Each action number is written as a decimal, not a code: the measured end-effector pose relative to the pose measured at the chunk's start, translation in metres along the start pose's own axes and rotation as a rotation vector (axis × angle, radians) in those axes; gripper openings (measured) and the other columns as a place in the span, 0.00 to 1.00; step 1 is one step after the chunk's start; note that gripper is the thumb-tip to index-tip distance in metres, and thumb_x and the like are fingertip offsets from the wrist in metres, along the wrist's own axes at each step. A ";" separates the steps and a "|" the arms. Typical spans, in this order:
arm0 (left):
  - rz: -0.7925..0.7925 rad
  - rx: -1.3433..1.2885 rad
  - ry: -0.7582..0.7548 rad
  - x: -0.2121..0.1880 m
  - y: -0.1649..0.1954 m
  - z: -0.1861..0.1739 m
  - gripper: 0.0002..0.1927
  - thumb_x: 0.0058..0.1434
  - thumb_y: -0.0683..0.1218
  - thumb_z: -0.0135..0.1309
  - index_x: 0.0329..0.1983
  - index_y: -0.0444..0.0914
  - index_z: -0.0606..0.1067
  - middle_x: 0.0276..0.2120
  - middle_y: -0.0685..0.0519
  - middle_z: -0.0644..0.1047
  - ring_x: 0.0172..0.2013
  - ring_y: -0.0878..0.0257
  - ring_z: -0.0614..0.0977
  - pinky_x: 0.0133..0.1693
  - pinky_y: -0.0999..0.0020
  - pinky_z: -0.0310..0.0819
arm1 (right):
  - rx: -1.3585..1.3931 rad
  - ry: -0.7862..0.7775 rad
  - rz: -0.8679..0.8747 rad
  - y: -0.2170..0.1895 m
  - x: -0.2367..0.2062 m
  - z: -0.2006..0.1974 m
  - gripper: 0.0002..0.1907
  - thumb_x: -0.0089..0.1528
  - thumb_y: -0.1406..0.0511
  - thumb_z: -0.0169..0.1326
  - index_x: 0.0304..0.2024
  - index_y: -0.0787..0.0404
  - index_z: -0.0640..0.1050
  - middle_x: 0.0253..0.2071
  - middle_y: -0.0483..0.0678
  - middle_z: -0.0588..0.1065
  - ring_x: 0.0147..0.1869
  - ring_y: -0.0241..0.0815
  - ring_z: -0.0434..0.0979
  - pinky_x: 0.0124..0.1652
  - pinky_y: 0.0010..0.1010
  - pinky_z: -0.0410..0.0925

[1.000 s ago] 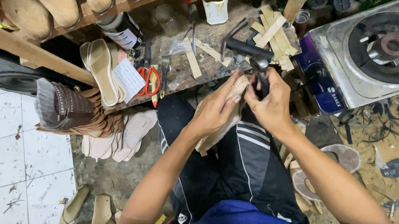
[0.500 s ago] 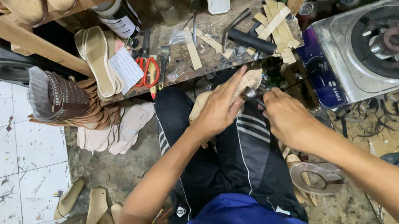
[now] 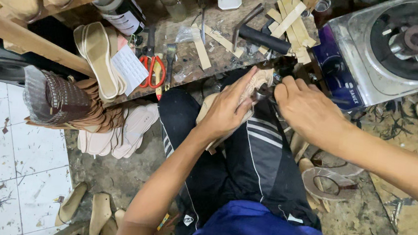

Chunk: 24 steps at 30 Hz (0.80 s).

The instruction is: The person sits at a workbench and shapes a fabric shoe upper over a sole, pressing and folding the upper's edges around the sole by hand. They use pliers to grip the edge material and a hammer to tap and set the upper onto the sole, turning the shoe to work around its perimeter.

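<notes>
The left hand [image 3: 227, 111] gripped the tan sole [image 3: 260, 79] on the knee; the right hand [image 3: 305, 109] pinched its edge, fingers closed.

I see a worn wooden counter [image 3: 209, 63], matt, rough and littered with scraps. On it lie pale, smooth wooden strips [image 3: 291, 20] and scissors [image 3: 151, 71] with glossy red plastic handles. The gas stove [image 3: 398, 44] at far right is brushed metal with a dull sheen. The insoles [image 3: 96, 56] at left look matt and fibrous. The floor tiles [image 3: 2, 163] are glazed white, scuffed and stained. The trousers [image 3: 246, 157] are smooth dark synthetic cloth with grey stripes.
</notes>
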<state>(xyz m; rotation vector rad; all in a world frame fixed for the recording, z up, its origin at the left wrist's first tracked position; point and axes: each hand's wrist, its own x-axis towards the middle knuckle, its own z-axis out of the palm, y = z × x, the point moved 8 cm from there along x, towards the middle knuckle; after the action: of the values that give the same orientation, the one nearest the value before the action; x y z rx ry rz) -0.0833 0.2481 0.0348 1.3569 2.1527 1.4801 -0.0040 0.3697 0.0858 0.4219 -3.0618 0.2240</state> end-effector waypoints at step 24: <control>-0.071 0.096 0.170 0.011 -0.004 -0.008 0.20 0.73 0.43 0.44 0.68 0.37 0.68 0.54 0.35 0.78 0.54 0.38 0.80 0.55 0.51 0.73 | 0.006 0.108 0.065 0.001 0.008 0.022 0.14 0.51 0.74 0.53 0.38 0.72 0.67 0.39 0.62 0.70 0.43 0.63 0.77 0.39 0.46 0.73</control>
<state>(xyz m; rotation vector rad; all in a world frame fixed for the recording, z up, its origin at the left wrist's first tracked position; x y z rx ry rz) -0.0965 0.2512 0.0386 1.2094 2.3781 1.5330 -0.0128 0.3656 0.0647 0.3008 -2.9717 0.2502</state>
